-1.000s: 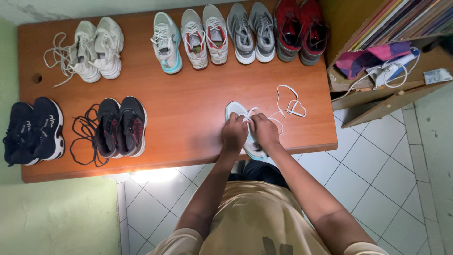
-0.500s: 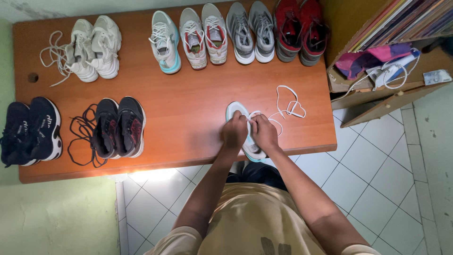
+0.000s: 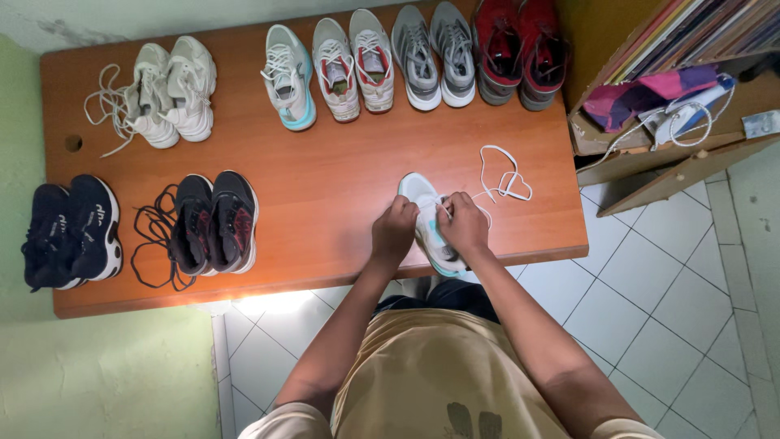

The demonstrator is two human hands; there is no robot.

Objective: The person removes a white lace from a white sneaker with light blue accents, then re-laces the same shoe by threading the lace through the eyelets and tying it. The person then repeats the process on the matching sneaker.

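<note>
A white and pale-blue sneaker (image 3: 426,213) lies near the front edge of an orange-brown wooden table (image 3: 341,187). My left hand (image 3: 395,232) grips its left side. My right hand (image 3: 464,224) pinches the white lace (image 3: 502,177) at the shoe's top. The loose end of that lace loops away over the table to the right. Its single matching sneaker (image 3: 289,76) stands at the back of the table.
Along the back stand white (image 3: 166,91), white-red (image 3: 354,63), grey (image 3: 433,53) and red (image 3: 520,49) pairs. Two black pairs (image 3: 69,232) (image 3: 215,221) sit at left with loose black laces. A wooden shelf (image 3: 674,89) with books and cloth stands right. Tiled floor lies below.
My hands have stayed on the sneaker with only small finger movement. The lace loop to the right has shifted slightly.
</note>
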